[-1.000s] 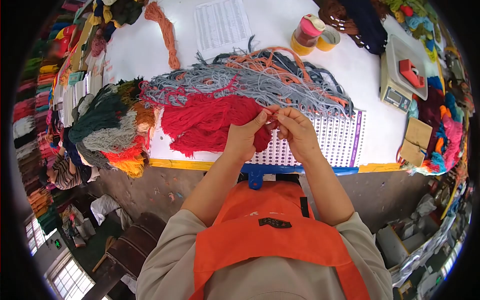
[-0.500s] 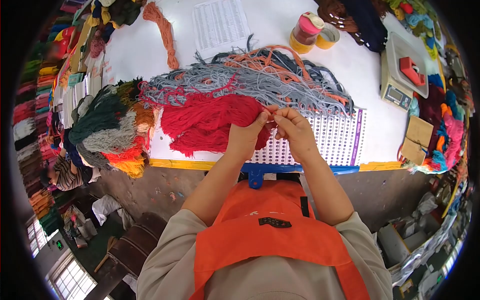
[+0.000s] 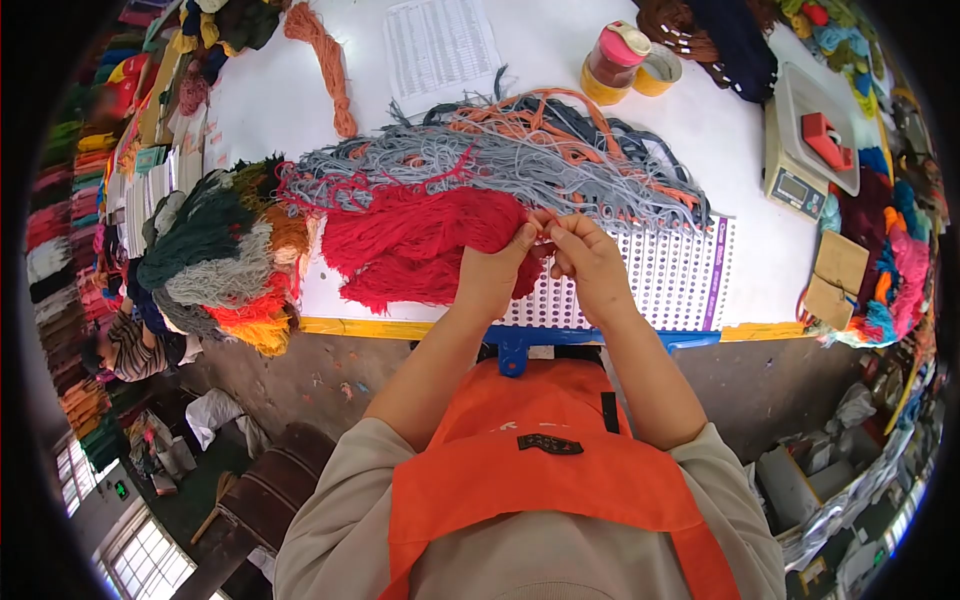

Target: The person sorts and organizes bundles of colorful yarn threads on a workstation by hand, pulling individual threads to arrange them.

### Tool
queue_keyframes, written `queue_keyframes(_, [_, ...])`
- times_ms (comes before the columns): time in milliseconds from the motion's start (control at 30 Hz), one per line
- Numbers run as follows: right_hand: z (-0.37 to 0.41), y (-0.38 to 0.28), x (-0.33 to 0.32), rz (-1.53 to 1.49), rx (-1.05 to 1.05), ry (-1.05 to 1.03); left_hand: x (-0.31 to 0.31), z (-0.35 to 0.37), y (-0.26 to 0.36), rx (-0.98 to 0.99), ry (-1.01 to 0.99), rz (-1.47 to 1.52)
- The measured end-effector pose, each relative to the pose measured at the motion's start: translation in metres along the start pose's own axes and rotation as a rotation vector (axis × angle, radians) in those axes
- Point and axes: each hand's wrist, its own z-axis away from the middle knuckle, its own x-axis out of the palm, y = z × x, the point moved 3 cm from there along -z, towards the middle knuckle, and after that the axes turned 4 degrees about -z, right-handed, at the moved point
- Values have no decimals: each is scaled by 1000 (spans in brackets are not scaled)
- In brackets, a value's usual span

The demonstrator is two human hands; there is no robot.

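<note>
A thick bundle of red yarn (image 3: 410, 240) lies at the table's front edge, partly over a white card with rows of holes (image 3: 650, 285). My left hand (image 3: 495, 268) is closed round the right end of this bundle, thumb on top. Close beside it, my right hand (image 3: 588, 262) pinches a thin bit of the red yarn between thumb and fingers. The fingertips of both hands nearly meet, and what lies between them is too small to make out fully. Grey and orange yarn (image 3: 500, 165) is heaped just behind the red bundle.
Bundles of many-coloured yarn (image 3: 220, 260) hang at the left edge. A printed sheet (image 3: 442, 50), an orange skein (image 3: 325, 70) and a pink-lidded jar (image 3: 615, 65) are at the back. To the right stand a digital scale (image 3: 795, 190) and a brown notepad (image 3: 835, 275). A person (image 3: 135, 345) is at far left.
Both hands stay at the red yarn. My right hand has shifted very slightly, its fingertips closer to the left hand. The rest looks the same.
</note>
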Motion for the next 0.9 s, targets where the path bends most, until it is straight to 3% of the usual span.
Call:
queue_keyframes(167, [2,-3,6,7,22,13,-1,-1,-1,-10,9,-5])
queue_keyframes(233, [4,-7,14,198,-24,45,0,-1,-1,-1,-3,-22])
queue_keyframes(467, [1,-4,6,130,-26,27,-1,-1,0,-7,-18,-17])
queue_keyframes(533, [-1,0,2,-14,0,-3,0,0,1,-5,3,15])
queue_keyframes(900, [4,-6,14,143,-25,26,-2,0,-3,-34,-9,2])
